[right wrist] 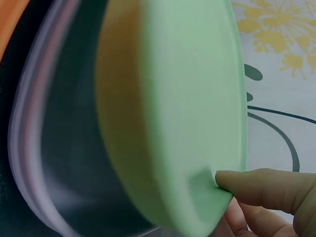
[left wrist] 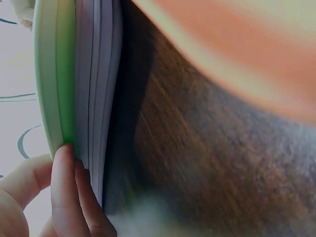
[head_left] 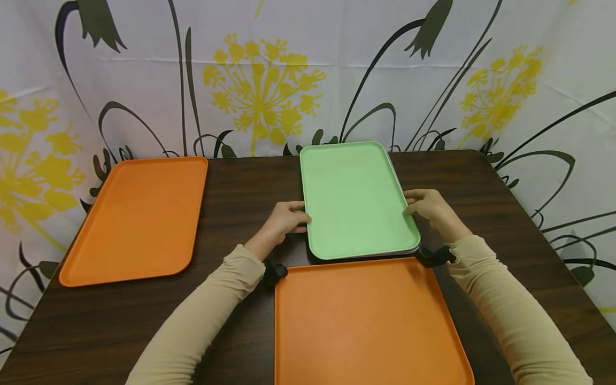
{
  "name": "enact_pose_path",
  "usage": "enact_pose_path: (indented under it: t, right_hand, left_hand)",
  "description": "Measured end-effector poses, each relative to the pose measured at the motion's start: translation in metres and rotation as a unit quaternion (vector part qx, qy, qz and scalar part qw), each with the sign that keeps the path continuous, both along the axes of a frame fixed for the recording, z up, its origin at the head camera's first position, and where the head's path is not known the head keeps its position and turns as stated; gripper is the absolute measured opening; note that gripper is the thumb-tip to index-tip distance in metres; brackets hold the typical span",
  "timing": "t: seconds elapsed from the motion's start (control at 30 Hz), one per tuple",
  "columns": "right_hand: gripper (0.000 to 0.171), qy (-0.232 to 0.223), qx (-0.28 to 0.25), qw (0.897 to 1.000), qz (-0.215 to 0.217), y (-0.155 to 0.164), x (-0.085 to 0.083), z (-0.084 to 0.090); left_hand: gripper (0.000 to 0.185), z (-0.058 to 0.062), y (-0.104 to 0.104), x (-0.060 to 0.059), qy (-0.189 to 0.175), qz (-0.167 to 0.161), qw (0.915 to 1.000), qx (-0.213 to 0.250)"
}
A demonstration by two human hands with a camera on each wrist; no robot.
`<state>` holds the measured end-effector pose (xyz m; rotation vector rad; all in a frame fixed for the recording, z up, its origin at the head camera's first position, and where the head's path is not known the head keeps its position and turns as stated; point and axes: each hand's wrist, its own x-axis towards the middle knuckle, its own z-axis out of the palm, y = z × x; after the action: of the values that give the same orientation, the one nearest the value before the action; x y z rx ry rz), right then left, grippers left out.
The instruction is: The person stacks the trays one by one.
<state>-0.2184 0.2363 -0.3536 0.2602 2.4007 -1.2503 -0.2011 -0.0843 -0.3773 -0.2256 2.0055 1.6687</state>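
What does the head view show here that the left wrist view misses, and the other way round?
Only the head view shows both hands, the left hand and the right hand, each gripping a long edge of the green tray, plus the orange tray at the far left and the patterned curtain. Only the left wrist view shows the pale lilac trays stacked under the green tray, with fingertips at its rim. Both show the green tray, the dark wooden table and the near orange tray.

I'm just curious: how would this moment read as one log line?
left hand grips green tray left rim | right hand grips right rim | tray tops lavender stack | orange trays left, near
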Motion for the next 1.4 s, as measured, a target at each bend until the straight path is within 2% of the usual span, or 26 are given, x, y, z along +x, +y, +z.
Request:
enact_pose_path:
  t: [0.23, 0.8, 0.93, 1.17, 1.4]
  right_hand:
    - [0.058, 0.006, -0.002, 1.000, 0.002, 0.002, 0.001, -0.002]
    - [0.056, 0.028, 0.002, 1.000, -0.012, 0.010, 0.003, -0.010]
    - [0.055, 0.026, 0.018, 0.999, -0.005, 0.012, 0.003, -0.012]
    - [0.058, 0.027, -0.010, 1.000, -0.005, 0.015, 0.002, -0.016]
    - [0.059, 0.007, 0.012, 1.000, 0.000, 0.015, 0.002, -0.012]
  left_hand:
    - [0.060, 0.001, 0.004, -0.001, -0.017, 0.001, 0.9998, 0.005]
    - [0.061, 0.000, 0.011, -0.001, -0.010, -0.015, 0.9998, -0.007]
    - [0.061, 0.001, 0.012, -0.002, -0.013, -0.025, 0.9995, -0.013]
    - [0.062, 0.002, 0.010, -0.003, -0.013, -0.045, 0.9989, -0.011]
    - [0.062, 0.002, 0.010, -0.003, -0.012, -0.053, 0.9985, -0.005]
